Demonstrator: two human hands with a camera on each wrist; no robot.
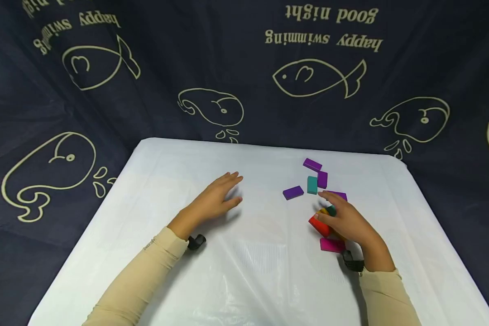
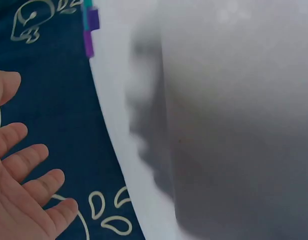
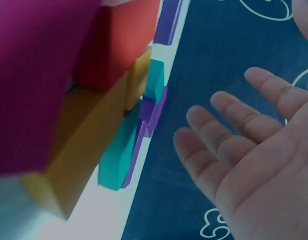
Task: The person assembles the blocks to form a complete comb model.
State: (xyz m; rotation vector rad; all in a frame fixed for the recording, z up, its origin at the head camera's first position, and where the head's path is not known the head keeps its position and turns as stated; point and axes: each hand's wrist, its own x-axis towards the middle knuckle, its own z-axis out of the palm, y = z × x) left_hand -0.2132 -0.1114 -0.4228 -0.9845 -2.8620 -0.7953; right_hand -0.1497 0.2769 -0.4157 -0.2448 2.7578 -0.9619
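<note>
My right hand [image 1: 350,222] hovers over a cluster of wooden blocks, fingers extended and nothing in its grasp. Partly under it lie a red block [image 1: 319,225], a dark teal block [image 1: 332,210] and a purple block [image 1: 339,195]. Closer to the wrist is a magenta block [image 1: 332,245]. In the right wrist view a long orange-yellow block [image 3: 81,160] shows beside the red one, with a smaller yellow block [image 3: 138,80] behind. To the left, my left hand [image 1: 212,201] is spread above the white table, thumb apart from the fingers, holding nothing.
Beyond the right hand, a light teal block [image 1: 312,185] lies near two purple blocks [image 1: 322,179] that meet at their ends. Another purple block [image 1: 293,193] lies apart, left of them. A dark curtain [image 1: 244,68] with fish drawings stands behind the white-covered table [image 1: 244,290].
</note>
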